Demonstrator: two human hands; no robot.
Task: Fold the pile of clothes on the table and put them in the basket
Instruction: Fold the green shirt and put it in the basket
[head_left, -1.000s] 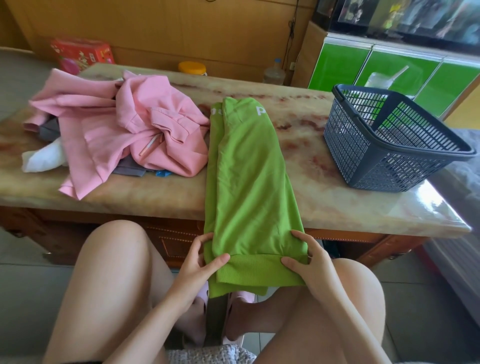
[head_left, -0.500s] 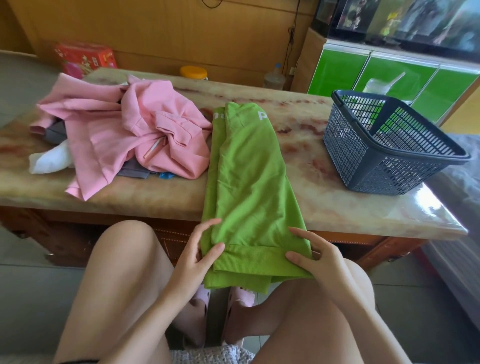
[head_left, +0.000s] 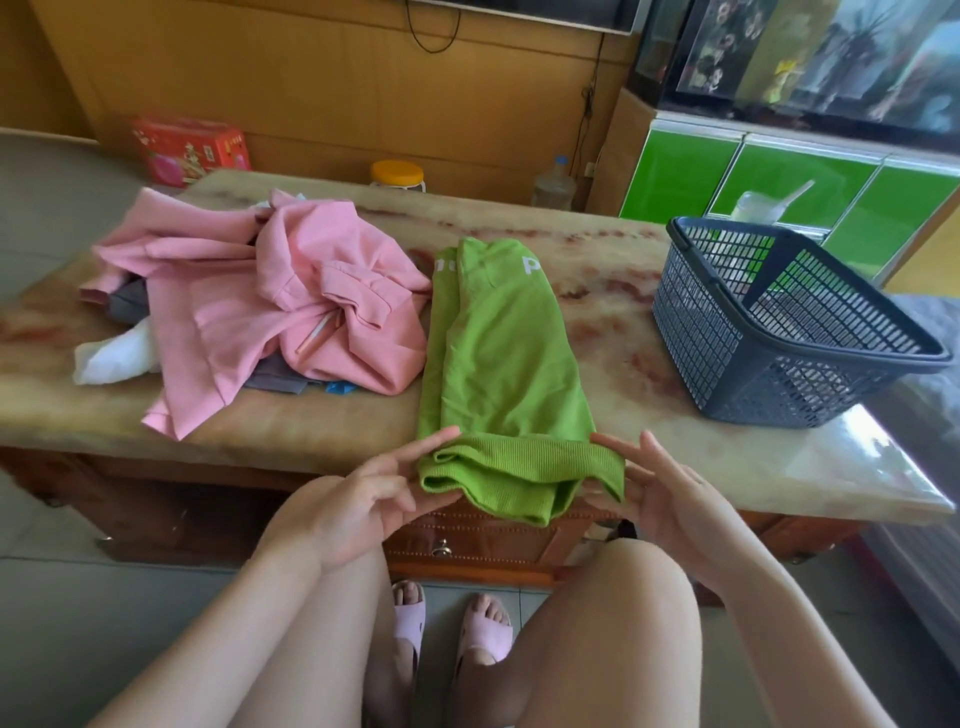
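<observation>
green top (head_left: 504, 353): lies on the desk (head_left: 727, 467) in front of you, already folded into a long narrow strip.
long axis: runs straight away from you. the ribbed hem is the near end and droops over the desk edge; the far end shows white letters.
your left hand (head_left: 363, 493): at the hem's left corner, fingers (head_left: 415, 449) pinching the rib from above and below.
your right hand (head_left: 670, 499): at the hem's right corner, fingers (head_left: 618, 444) pinching it the same way.
which hand is nearer: neither; the hem sits between them, one corner each.
likely next move: carry the hem away from you, along the strip, to halve its length.
look of the cloth: bright green, soft knit, layers a little uneven at the hem.
basket (head_left: 779, 384): dark mesh, on the desk to your right, well apart from the top.
pink pile (head_left: 270, 312): unfolded clothes, just left of the top.
</observation>
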